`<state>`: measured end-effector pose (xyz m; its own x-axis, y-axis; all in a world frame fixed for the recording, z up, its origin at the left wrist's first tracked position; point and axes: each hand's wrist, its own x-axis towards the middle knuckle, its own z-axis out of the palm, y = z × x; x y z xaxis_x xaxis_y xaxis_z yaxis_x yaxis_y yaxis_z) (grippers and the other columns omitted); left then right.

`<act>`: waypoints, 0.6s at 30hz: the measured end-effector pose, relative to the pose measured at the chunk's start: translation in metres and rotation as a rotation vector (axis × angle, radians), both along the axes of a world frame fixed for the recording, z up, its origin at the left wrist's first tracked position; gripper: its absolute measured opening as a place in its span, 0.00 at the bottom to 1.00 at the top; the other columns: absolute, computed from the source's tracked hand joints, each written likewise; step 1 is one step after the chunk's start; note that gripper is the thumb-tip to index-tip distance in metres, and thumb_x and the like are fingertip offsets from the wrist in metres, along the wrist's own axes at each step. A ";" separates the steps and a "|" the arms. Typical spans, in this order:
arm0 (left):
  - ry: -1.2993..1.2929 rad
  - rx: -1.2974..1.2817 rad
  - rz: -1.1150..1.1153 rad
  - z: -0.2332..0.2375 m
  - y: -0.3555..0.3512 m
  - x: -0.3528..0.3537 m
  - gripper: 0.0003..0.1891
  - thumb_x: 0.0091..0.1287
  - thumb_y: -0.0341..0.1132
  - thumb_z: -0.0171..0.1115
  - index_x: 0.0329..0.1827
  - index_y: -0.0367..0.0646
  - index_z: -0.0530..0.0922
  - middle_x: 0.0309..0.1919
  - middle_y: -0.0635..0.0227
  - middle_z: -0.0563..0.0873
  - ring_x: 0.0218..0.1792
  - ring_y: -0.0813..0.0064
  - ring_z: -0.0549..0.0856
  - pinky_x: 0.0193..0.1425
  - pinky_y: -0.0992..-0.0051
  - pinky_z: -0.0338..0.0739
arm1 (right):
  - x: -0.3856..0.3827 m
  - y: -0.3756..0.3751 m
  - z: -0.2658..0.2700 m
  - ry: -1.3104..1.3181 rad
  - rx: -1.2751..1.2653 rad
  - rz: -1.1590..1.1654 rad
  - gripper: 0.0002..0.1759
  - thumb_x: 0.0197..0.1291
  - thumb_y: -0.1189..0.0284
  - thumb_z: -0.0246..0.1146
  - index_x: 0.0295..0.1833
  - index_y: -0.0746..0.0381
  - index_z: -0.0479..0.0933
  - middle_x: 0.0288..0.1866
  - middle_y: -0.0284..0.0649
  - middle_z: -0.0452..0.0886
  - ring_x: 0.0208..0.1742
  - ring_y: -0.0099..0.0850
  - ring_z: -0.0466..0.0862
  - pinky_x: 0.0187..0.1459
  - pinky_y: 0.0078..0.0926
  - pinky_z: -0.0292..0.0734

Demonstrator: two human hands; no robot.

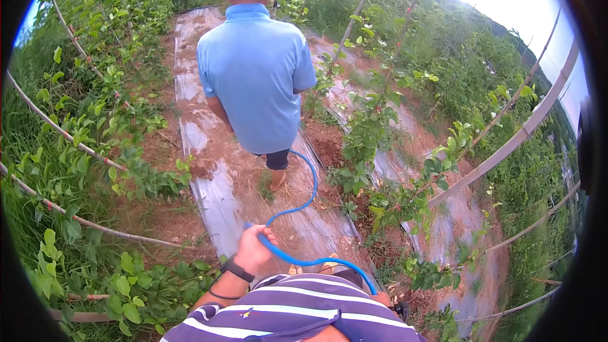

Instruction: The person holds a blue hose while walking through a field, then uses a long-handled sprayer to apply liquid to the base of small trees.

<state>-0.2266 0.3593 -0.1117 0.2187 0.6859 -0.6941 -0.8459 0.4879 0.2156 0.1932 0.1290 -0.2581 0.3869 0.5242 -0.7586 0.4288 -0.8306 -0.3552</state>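
My left hand [253, 248], with a dark band on its wrist, is closed around a blue hose [296, 209] in front of my striped shirt. From this hand the hose curves right across my front to my right hand [382, 298], which grips it at my side, though most of that hand is hidden by the shirt. The other stretch of hose loops forward over the ground to the legs of a person [253, 76] walking ahead, back turned, in a light blue shirt and red helmet.
Strips of pale plastic sheeting [218, 206] line the soil path. Leafy plants [364, 152] and leaning poles [506, 130] stand on the right. More poles [69, 136] and greenery [126, 285] crowd the left side. My shoes [330, 266] show just beyond the shirt.
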 end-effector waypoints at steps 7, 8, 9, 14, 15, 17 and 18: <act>0.073 0.076 0.015 0.002 -0.006 0.003 0.06 0.61 0.34 0.54 0.26 0.47 0.70 0.23 0.72 0.75 0.26 0.72 0.73 0.35 0.70 0.69 | 0.010 -0.031 -0.112 -0.060 -0.077 0.310 0.24 0.48 0.54 0.64 0.38 0.66 0.84 0.33 0.52 0.85 0.38 0.46 0.86 0.41 0.37 0.79; 0.088 0.077 0.011 -0.002 -0.008 0.003 0.06 0.61 0.34 0.54 0.26 0.47 0.70 0.23 0.72 0.75 0.26 0.73 0.73 0.35 0.70 0.69 | -0.002 -0.013 -0.091 -0.109 -0.137 0.386 0.23 0.48 0.55 0.65 0.36 0.68 0.83 0.32 0.51 0.85 0.36 0.45 0.86 0.39 0.37 0.79; 0.107 0.058 -0.005 -0.006 -0.009 0.004 0.06 0.61 0.34 0.54 0.26 0.47 0.69 0.23 0.72 0.75 0.26 0.73 0.73 0.35 0.70 0.69 | -0.008 0.000 -0.080 -0.112 -0.133 0.370 0.23 0.48 0.55 0.65 0.36 0.68 0.83 0.32 0.51 0.85 0.36 0.45 0.86 0.39 0.37 0.79; 0.114 0.046 -0.058 0.003 -0.010 0.002 0.06 0.60 0.34 0.55 0.27 0.46 0.71 0.23 0.72 0.75 0.26 0.73 0.73 0.35 0.70 0.70 | -0.024 0.009 -0.082 0.028 -0.038 0.187 0.19 0.48 0.59 0.68 0.30 0.66 0.83 0.24 0.41 0.83 0.26 0.33 0.83 0.32 0.31 0.76; 0.121 0.061 -0.045 0.003 -0.009 0.002 0.06 0.60 0.34 0.55 0.26 0.46 0.71 0.23 0.72 0.75 0.26 0.73 0.73 0.35 0.70 0.70 | -0.023 0.010 -0.087 0.037 -0.033 0.181 0.19 0.48 0.59 0.68 0.30 0.66 0.83 0.24 0.41 0.83 0.26 0.33 0.83 0.32 0.31 0.76; 0.134 0.074 -0.031 0.001 -0.009 0.001 0.06 0.60 0.34 0.55 0.26 0.46 0.71 0.23 0.72 0.75 0.26 0.73 0.73 0.36 0.70 0.70 | -0.023 0.009 -0.096 0.104 -0.132 0.163 0.20 0.49 0.55 0.66 0.35 0.63 0.84 0.31 0.45 0.85 0.35 0.38 0.86 0.40 0.33 0.78; 0.133 0.058 -0.029 0.000 -0.010 0.002 0.06 0.60 0.34 0.55 0.26 0.46 0.71 0.23 0.72 0.75 0.26 0.73 0.73 0.35 0.70 0.70 | -0.023 0.007 -0.099 0.108 -0.133 0.163 0.20 0.49 0.55 0.66 0.35 0.63 0.84 0.31 0.45 0.85 0.35 0.38 0.86 0.40 0.33 0.78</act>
<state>-0.2243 0.3494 -0.1117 0.1477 0.7201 -0.6779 -0.7936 0.4954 0.3533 0.1698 0.1355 -0.3572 0.2181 0.4659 -0.8575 0.5270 -0.7958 -0.2983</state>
